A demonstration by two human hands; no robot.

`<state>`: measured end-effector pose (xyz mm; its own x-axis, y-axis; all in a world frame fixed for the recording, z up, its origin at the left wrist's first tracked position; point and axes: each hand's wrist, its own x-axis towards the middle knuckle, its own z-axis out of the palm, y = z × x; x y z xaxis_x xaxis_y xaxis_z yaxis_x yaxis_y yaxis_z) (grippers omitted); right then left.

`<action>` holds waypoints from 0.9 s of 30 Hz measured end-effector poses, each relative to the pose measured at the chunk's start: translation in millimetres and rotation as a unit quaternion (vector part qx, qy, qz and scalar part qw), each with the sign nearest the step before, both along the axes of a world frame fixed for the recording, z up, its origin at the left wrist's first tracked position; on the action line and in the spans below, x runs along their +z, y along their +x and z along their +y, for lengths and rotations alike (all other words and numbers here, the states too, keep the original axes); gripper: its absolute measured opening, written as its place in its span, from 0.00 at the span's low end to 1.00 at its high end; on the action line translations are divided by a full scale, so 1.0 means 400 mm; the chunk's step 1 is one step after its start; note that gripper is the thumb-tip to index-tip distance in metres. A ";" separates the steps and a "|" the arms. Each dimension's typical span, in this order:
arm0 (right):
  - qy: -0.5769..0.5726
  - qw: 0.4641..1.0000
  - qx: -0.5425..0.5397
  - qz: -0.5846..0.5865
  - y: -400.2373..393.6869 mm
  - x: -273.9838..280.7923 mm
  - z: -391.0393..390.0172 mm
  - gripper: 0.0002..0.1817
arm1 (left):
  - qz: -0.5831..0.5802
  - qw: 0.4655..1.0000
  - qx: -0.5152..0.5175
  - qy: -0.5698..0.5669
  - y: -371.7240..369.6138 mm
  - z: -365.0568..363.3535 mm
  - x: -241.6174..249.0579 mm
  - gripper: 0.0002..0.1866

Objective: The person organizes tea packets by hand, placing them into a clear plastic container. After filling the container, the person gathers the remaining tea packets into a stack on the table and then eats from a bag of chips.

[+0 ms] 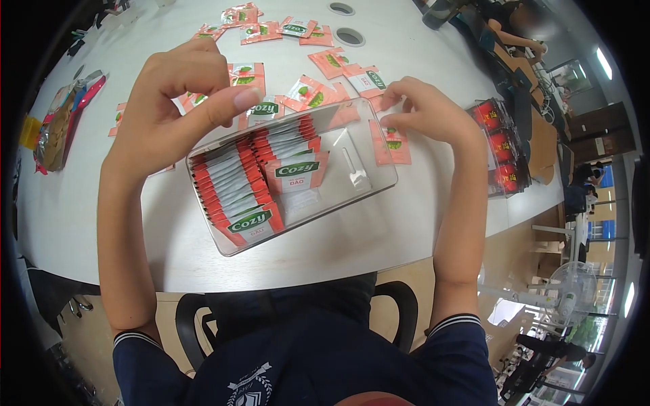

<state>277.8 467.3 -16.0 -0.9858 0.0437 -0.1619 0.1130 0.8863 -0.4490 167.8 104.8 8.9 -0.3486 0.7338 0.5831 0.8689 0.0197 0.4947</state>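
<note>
A clear plastic box [342, 196] lies in front of me, holding two rows of Cozy tea sachets [233, 179] packed on edge. One sachet [298, 172] leans at the front of the shorter row, and the box's right end holds no sachets. My left hand [179, 101] is over the box's far left corner, thumb stretched out apart from the curled fingers, nothing visible between them. Beyond the box's far right corner is my right hand [430, 111], thumb and fingers apart, close to loose sachets. A pink sachet [391, 145] lies just below its thumb.
More loose sachets [261, 32] are scattered over the far side of the white table [115, 223]. Red packs [497, 145] in clear wrapping stand at the right edge. A bag of items [71, 122] lies at left. Another person's arm [511, 37] shows at upper right.
</note>
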 end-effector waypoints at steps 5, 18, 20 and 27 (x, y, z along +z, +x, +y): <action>0.003 0.998 0.018 -0.067 0.023 0.017 0.002 0.21 | 0.010 1.000 -0.006 0.005 0.000 0.003 -0.004 0.16; -0.057 0.961 0.222 0.154 0.128 0.252 -0.167 0.11 | 0.003 0.998 0.004 -0.064 -0.002 -0.024 0.012 0.09; 0.010 0.959 0.263 0.103 0.120 0.231 -0.280 0.12 | -0.047 0.998 -0.031 0.024 -0.019 -0.003 -0.016 0.18; 0.228 0.913 0.262 0.213 0.099 0.074 -0.397 0.08 | -0.015 0.999 -0.023 0.036 -0.017 -0.009 -0.001 0.19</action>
